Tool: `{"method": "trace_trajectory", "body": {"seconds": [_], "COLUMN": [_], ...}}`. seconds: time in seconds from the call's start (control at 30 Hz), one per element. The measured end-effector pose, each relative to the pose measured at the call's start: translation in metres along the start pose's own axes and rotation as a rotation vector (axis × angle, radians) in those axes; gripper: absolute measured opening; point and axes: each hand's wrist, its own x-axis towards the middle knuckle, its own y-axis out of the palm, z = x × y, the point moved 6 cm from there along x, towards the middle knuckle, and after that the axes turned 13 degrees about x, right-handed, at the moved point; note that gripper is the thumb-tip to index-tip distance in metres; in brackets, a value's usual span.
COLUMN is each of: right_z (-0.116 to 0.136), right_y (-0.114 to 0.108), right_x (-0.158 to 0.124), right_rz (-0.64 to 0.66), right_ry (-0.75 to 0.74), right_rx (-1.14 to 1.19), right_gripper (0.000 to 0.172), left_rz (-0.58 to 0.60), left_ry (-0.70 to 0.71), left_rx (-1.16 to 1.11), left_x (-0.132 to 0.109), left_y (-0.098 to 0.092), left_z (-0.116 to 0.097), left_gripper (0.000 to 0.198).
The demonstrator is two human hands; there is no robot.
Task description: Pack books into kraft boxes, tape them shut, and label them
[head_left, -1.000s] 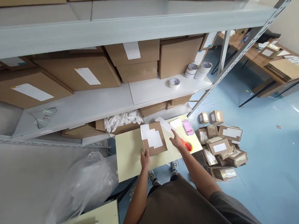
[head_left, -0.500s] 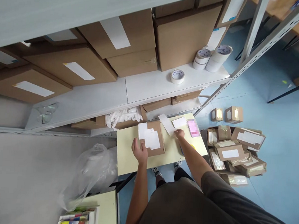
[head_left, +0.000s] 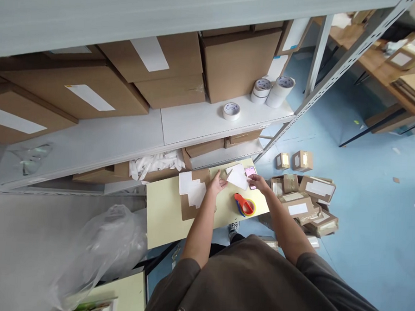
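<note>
Between my hands is a white paper sheet (head_left: 238, 177), tilted above the pale yellow table. My right hand (head_left: 258, 182) pinches its right edge. My left hand (head_left: 217, 184) is close to the sheet's left edge, fingers stretched out and thumb apart; whether the fingertips touch the paper I cannot tell. Part of another white paper (head_left: 230, 168) shows behind the sheet. A cardboard box (head_left: 189, 212) with several white labels (head_left: 195, 190) lies left of my left hand, partly covered by my forearm. Beside my right hand lies a phone with a pink screen (head_left: 250, 171).
A red tape dispenser (head_left: 245, 206) lies near the table's (head_left: 159, 213) front edge. Behind stands a grey shelf (head_left: 191, 120) with large cartons (head_left: 238, 64) and tape rolls (head_left: 231, 111). Small parcels (head_left: 299, 197) are piled on the right; a clear plastic bag (head_left: 108, 243) hangs left.
My left hand has moved right, from the box to the paper. My right hand has shifted right, holding paper beside the phone. The tape dispenser, previously mostly behind my arm, now shows. The view has shifted.
</note>
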Motion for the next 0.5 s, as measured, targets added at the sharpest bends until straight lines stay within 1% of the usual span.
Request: {"method": "trace_trajectory", "body": {"seconds": [0.03,0.07,0.1,0.17,0.23,0.27,0.3,0.33,0.4,0.5], "right_z": [0.003,0.005,0.007,0.011,0.016,0.019,0.022,0.025,0.026,0.022], "right_y": [-0.004,-0.007,-0.01,-0.014,-0.012,-0.009,-0.004,0.001,0.013,0.027], "right_x": [0.001,0.003,0.007,0.02,0.038,0.048,0.059,0.07,0.089,0.107], "right_rz": [0.026,0.039,0.039,0.011,-0.036,-0.06,-0.085,-0.105,-0.126,-0.142], "right_ry": [0.013,0.023,0.031,0.044,0.047,0.041,0.033,0.027,0.032,0.026], "right_rx": [-0.012,-0.031,-0.059,-0.163,-0.333,-0.437,-0.543,-0.642,-0.798,-0.949], "right_gripper": [0.049,0.048,0.046,0.038,0.025,0.02,0.019,0.023,0.035,0.052], "left_rz": [0.038,0.04,0.008,-0.119,-0.275,-0.345,-0.408,-0.451,-0.478,-0.477], "left_ry": [-0.036,-0.03,0.006,0.115,0.185,0.19,0.18,0.161,0.121,0.105], "left_rx": [-0.079,-0.126,-0.159,-0.15,-0.012,0.104,0.236,0.372,0.604,0.78], "left_x": [0.005,0.009,0.011,0.01,0.004,0.0,-0.003,-0.005,-0.003,0.009], "left_y": [0.005,0.006,0.004,-0.007,-0.021,-0.027,-0.032,-0.035,-0.035,-0.026], "left_z": [-0.002,-0.006,-0.008,-0.011,-0.007,-0.004,-0.001,0.001,0.002,-0.005], "left_gripper": [0.048,0.048,0.047,0.045,0.038,0.033,0.029,0.027,0.025,0.022]}}
